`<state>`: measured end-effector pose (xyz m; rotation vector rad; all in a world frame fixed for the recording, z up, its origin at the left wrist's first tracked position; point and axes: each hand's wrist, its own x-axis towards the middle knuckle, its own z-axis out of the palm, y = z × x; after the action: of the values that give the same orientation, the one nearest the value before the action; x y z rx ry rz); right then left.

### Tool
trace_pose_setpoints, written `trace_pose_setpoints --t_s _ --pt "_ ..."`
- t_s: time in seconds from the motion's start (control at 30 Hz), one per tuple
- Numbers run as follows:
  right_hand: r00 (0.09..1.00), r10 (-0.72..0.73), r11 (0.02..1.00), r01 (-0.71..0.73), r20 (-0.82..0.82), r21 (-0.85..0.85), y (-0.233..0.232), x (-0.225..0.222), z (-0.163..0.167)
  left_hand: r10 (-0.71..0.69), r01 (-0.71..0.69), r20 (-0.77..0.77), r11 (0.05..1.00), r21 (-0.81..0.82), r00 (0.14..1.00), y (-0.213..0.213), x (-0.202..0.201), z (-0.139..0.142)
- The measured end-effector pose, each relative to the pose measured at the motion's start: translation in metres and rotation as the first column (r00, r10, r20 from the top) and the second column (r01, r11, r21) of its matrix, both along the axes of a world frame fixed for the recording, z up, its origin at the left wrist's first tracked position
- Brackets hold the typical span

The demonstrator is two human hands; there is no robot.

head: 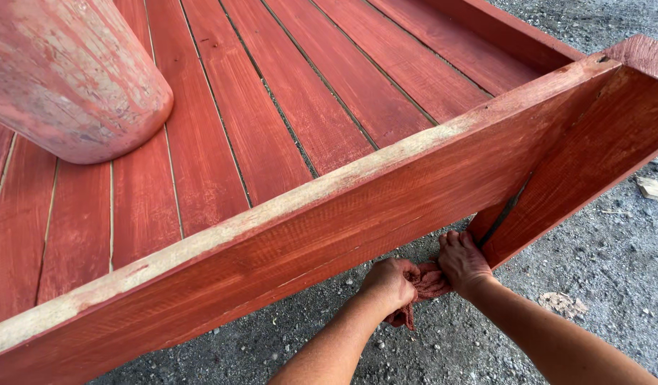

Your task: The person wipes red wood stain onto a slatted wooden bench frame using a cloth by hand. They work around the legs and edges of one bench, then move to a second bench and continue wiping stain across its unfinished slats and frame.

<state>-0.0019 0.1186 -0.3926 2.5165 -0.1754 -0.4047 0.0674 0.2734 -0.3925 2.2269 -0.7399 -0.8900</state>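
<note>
A large red-stained wooden frame [357, 214] of planks lies upturned on gravel, its long side board running across the view. Below that board's lower edge, my left hand [391, 283] is closed on a red-stained rag [430, 284]. My right hand [463, 260] also grips the rag, its fingers against the underside of the board near the corner brace [578, 171]. Both forearms reach in from the bottom right.
A thick round wooden leg [72, 78] with worn red stain rises at the upper left. Slatted planks [300, 93] fill the frame's inside. Grey gravel ground [600, 264] with small stones and a pale scrap [651, 188] lies to the right.
</note>
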Motion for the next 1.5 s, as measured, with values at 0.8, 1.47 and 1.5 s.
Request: trace_pose_setpoints --t_s 0.8,1.47,1.5 --pt "0.883 -0.035 0.983 0.115 0.468 -0.144 -0.023 -0.095 0.154 -0.146 0.061 -0.378 0.971 -0.229 0.914 -0.021 -0.022 0.098" --pt "0.884 -0.093 0.981 0.16 0.458 -0.112 -0.024 -0.085 0.108 -0.114 0.126 0.085 0.979 -0.161 0.99 -0.014 -0.011 0.083" --pt "0.907 -0.098 0.977 0.167 0.409 -0.135 -0.022 -0.082 0.1 -0.112 0.119 0.059 0.986 -0.119 0.992 -0.016 -0.011 0.081"
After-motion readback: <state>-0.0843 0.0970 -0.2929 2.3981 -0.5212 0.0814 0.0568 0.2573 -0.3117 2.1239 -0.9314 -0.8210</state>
